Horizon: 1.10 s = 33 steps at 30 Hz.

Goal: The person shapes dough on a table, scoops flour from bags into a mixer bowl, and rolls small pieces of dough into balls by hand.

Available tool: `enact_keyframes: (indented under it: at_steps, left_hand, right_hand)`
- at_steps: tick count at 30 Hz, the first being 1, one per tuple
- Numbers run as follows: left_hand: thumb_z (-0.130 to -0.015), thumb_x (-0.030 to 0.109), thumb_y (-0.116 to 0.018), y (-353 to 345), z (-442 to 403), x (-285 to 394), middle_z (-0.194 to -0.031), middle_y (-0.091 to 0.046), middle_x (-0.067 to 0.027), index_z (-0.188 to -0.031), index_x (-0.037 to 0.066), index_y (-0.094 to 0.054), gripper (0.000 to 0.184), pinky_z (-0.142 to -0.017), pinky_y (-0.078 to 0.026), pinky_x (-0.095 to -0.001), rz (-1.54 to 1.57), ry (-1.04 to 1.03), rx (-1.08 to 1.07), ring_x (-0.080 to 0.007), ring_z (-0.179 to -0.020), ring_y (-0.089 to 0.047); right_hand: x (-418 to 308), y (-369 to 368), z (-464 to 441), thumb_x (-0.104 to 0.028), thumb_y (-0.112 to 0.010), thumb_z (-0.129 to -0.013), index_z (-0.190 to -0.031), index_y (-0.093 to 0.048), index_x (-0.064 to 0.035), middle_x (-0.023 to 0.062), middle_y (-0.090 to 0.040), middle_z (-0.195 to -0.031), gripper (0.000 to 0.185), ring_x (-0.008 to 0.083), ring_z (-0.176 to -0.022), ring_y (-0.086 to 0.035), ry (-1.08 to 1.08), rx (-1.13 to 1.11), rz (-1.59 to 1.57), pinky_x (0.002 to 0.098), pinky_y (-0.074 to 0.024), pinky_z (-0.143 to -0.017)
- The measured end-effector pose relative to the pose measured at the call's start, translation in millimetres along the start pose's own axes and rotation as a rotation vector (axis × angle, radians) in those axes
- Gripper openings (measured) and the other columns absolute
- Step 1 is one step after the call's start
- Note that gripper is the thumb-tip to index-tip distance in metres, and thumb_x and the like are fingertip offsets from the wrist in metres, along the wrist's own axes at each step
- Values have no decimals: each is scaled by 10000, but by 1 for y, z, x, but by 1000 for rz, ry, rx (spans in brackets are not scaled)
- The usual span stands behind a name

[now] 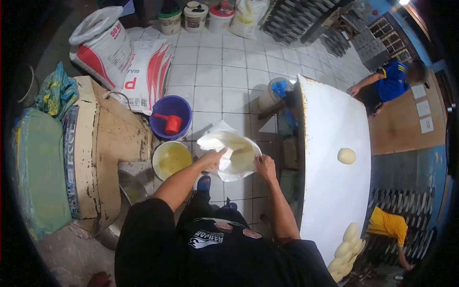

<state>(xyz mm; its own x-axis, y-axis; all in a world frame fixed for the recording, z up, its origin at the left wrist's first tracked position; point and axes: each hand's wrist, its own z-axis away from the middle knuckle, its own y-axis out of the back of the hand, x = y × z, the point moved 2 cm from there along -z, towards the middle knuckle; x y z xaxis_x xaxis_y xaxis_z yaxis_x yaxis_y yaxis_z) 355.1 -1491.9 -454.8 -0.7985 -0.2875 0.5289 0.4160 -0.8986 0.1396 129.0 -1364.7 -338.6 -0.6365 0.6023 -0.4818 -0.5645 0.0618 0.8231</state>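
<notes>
A white sack hangs open-mouthed in front of my body, with pale contents visible inside. My left hand is closed on the left side of its rim. On the opposite side, my right hand grips the rim with bent fingers. Just left of the sack stands a round tub holding yellowish liquid. Behind that tub is a purple basin with a red scoop in it.
White-and-red sacks and a worn tan machine stand left. Lidded buckets line the back. Right is a white table with dough; beyond it are a person in blue and another in yellow.
</notes>
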Motion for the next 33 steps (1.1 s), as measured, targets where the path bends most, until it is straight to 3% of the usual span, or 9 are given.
enact_keyframes:
  at_steps: [2, 3, 5, 10, 11, 13, 20, 27, 33]
  left_hand:
    - [-933, 504, -561, 2, -19, -15, -819, -719, -181, -1010, 13, -729, 525, -621, -540, -416, -883, -703, 249, -286, -703, -687]
    - [-933, 504, -561, -3, -33, -16, -819, -719, -181, -1010, 13, -729, 525, -621, -540, -416, -886, -717, 247, -286, -703, -687]
    - [-836, 401, -612, -4, -61, -36, -960, -730, -240, -928, 26, -750, 410, -822, -552, -451, -144, -91, 359, -367, -934, -718]
    - [-853, 311, -555, 22, -59, -15, -1159, -675, -277, -1045, 27, -725, 382, -930, -525, -480, -803, -400, 575, -407, -1112, -655]
    - [-857, 333, -541, 34, -4, 22, -1149, -684, -254, -1045, 43, -717, 388, -927, -518, -512, -93, -213, 685, -438, -1085, -651]
    - [-877, 351, -504, 57, 32, 64, -1106, -689, -257, -1019, 56, -724, 394, -944, -503, -537, -62, -265, 669, -457, -1069, -645]
    - [-936, 250, -511, 103, 53, 157, -989, -696, -233, -961, 22, -655, 271, -866, -508, -549, -531, -797, 868, -443, -951, -667]
    - [-936, 266, -549, 96, 39, 145, -1038, -680, -228, -1025, 11, -615, 278, -896, -491, -551, -406, -734, 848, -451, -986, -652]
    - [-933, 404, -639, 60, 78, 65, -1243, -623, -249, -1384, 34, -466, 609, -955, -497, -486, -187, -864, 1168, -427, -1134, -615]
  right_hand:
    - [7, 13, 12, -363, -589, -962, -914, -685, 39, 305, -669, -879, 416, 481, -919, -662, -17, 35, -21, 544, -504, -782]
    - [13, 16, 16, -354, -589, -959, -910, -682, 47, 312, -663, -872, 415, 486, -910, -659, -8, 52, -26, 538, -502, -774]
    - [20, 19, 29, -346, -588, -955, -905, -679, 55, 319, -656, -865, 414, 492, -901, -657, -16, 74, -37, 532, -500, -767]
    - [43, 31, 53, -295, -607, -943, -835, -659, 82, 307, -662, -802, 396, 440, -781, -688, -134, 107, -47, 485, -505, -694]
    - [59, 30, 56, -295, -607, -943, -835, -659, 82, 307, -662, -802, 396, 440, -781, -688, -147, 111, -46, 485, -505, -694]
    - [95, 19, 67, -294, -598, -967, -764, -654, 64, 197, -666, -693, 415, 307, -621, -675, -257, -15, -230, 421, -487, -581]
    - [99, -7, 173, -265, -551, -1013, -782, -611, -16, 55, -581, -620, 344, 193, -522, -594, -670, -246, -869, 348, -469, -478]
    - [69, -4, 182, -400, -566, -1033, -879, -617, -28, 40, -602, -673, 406, 152, -558, -607, -502, -493, -779, 313, -505, -516]
    - [58, 17, 189, -511, -541, -1024, -893, -643, 2, 56, -607, -676, 538, 165, -613, -619, -329, -576, -957, 333, -510, -567]
